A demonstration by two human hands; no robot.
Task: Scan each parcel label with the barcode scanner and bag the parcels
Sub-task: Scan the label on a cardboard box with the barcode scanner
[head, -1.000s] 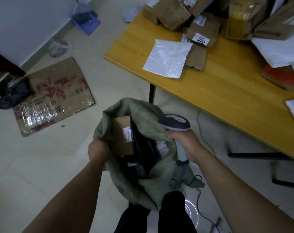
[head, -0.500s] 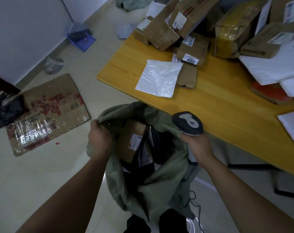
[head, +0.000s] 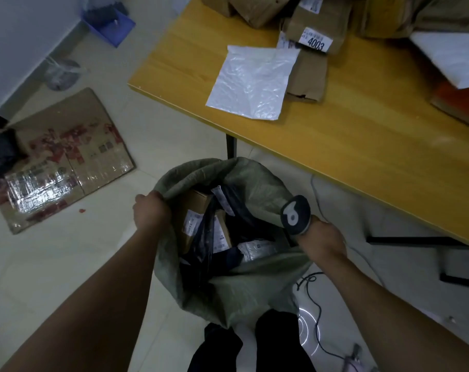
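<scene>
Floor-side by bench (head: 362,135), holding sack (head: 244,285) open: left grip (head: 151,212) curled on rim, right grip (head: 321,238) full of scanner (head: 295,214), could lose rim, spill parcels (head: 193,224).

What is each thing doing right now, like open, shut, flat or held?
Green sack: open, parcels inside.
Left hand: grips the sack's rim.
Right hand: grips the barcode scanner.
White mailer: lying flat on the table.
Floor cardboard box: flattened.
Parcel 4003: on the table, unbagged.
</scene>
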